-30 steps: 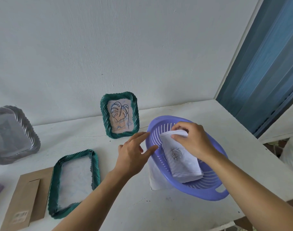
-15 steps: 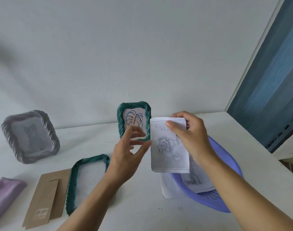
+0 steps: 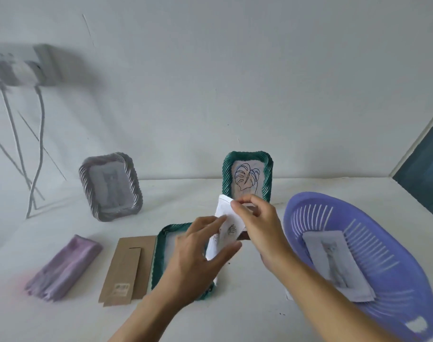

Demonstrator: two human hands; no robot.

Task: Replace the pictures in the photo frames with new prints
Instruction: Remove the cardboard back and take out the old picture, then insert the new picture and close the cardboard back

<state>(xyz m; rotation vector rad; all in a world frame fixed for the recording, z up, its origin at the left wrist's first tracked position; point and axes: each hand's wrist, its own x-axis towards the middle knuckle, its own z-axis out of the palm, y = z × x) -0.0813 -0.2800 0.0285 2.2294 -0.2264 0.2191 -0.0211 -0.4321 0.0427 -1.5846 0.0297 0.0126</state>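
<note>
Where right hand (image 3: pixel 262 230) gripped alone, left hand (image 3: pixel 195 257) joined, rose print (image 3: pixel 229 229) between

A modest home room: a white tabletop (image 3: pixel 70 324) against a bare white wall (image 3: pixel 210 70), a wall-mounted power strip (image 3: pixel 20 70) trailing cables (image 3: pixel 40 134), a purple plastic colander (image 3: pixel 393 262), a grey photo frame (image 3: pixel 111 186).

Left hand (image 3: pixel 193 253), right hand (image 3: pixel 257 225), fingers (image 3: pixel 246 202) curled

Much of the flat green frame (image 3: pixel 161 255) behind the left hand (image 3: pixel 195 255); blurry wall box (image 3: pixel 20 67) past the left edge.
</note>
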